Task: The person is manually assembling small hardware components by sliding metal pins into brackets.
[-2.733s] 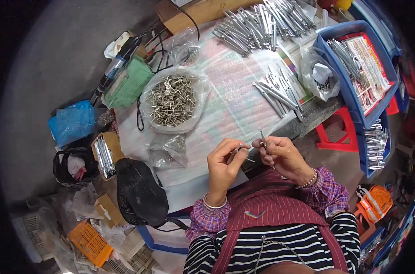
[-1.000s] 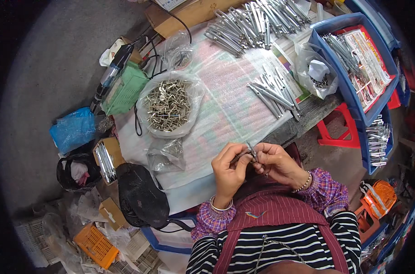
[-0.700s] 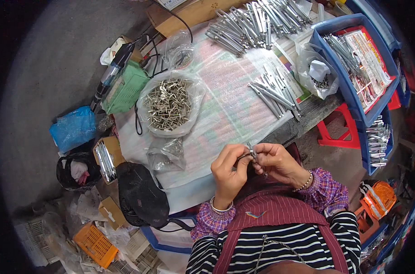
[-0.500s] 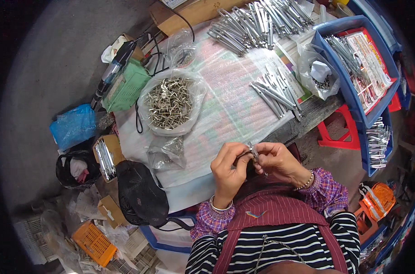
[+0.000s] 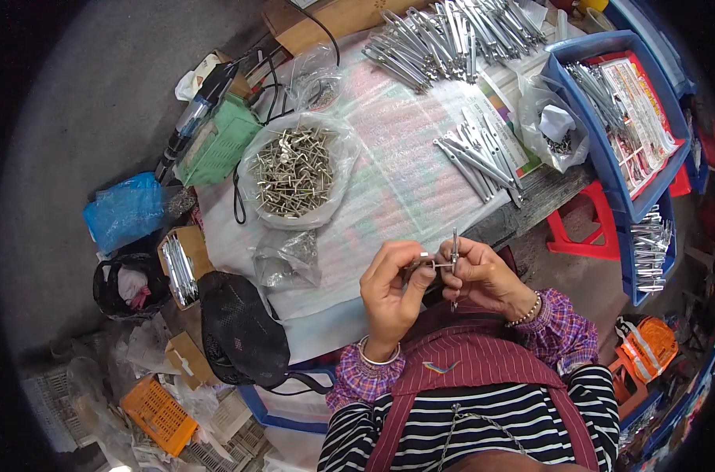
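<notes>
Your work table (image 5: 404, 169), spread with clear plastic sheeting, stretches away from both your hands, with grey concrete floor (image 5: 98, 94) beyond it to your left. Off past your right hand (image 5: 483, 275) sits a blue plastic crate (image 5: 609, 169) holding metal rods and a red-edged printed sheet (colourful, flat in the bottom). Ahead of your left hand (image 5: 393, 287) lies an open clear bag of small metal pins (image 5: 294, 169), with a smaller crumpled clear bag (image 5: 286, 256) just nearer you. Farther ahead, loose piles of metal rods (image 5: 452, 35) cover the table. Your right hand is closed round a slim upright metal rod (image 5: 455, 259); your left fingers pinch a small metal pin (image 5: 430, 264) against it, both held just above the table's near edge.
</notes>
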Demonstrator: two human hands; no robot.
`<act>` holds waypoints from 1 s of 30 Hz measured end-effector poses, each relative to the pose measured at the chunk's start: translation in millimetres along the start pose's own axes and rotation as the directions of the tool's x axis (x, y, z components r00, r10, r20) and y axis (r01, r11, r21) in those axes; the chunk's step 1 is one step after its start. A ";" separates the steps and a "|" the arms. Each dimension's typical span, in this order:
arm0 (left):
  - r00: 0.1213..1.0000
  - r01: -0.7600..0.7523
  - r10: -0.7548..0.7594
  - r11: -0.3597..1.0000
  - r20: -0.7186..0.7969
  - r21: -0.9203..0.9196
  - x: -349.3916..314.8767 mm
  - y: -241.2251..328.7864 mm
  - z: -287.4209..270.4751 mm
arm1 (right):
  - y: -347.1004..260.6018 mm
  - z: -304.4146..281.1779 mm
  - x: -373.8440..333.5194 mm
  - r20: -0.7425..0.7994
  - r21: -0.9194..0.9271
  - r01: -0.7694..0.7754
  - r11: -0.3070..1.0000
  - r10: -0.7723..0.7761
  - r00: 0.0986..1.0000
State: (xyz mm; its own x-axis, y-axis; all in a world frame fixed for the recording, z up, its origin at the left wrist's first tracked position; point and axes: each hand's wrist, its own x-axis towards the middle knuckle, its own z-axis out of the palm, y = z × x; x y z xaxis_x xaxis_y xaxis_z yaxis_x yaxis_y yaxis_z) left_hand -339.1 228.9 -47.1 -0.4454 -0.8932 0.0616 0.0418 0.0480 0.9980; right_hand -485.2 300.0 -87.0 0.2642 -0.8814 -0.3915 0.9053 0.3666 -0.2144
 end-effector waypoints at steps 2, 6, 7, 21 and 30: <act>1.000 -0.021 0.022 0.999 -0.011 0.036 0.4 1.8 7.1 | 0.1 0.3 -0.4 -0.014 0.001 -0.006 1.000 0.006 1.000; 0.996 -0.088 0.083 0.967 0.030 0.241 -2.2 0.7 8.5 | 1.5 -0.8 -2.4 0.011 0.012 0.033 0.999 -0.033 0.999; 0.996 -0.088 0.083 0.967 0.032 0.240 -2.6 3.4 8.9 | 1.4 -1.7 -2.8 0.003 -0.003 0.043 0.999 -0.043 0.999; 0.998 -0.060 0.069 0.912 -0.009 0.407 -7.5 20.2 12.2 | 2.1 1.3 -5.4 -0.040 -0.081 0.172 0.982 -0.175 0.984; 0.999 0.014 0.003 0.940 -0.048 0.340 -11.8 8.7 9.5 | 3.4 6.4 -6.3 -0.091 -0.462 0.371 0.805 -0.460 0.883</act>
State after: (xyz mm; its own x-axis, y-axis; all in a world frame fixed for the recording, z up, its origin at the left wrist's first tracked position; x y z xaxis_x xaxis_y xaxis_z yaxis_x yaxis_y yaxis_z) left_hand -342.0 244.1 -39.0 -0.4018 -0.9135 0.0635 -0.2711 0.1849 0.9446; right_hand -481.6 304.9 -79.5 -0.2132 -0.9200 -0.3289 0.6736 0.1055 -0.7316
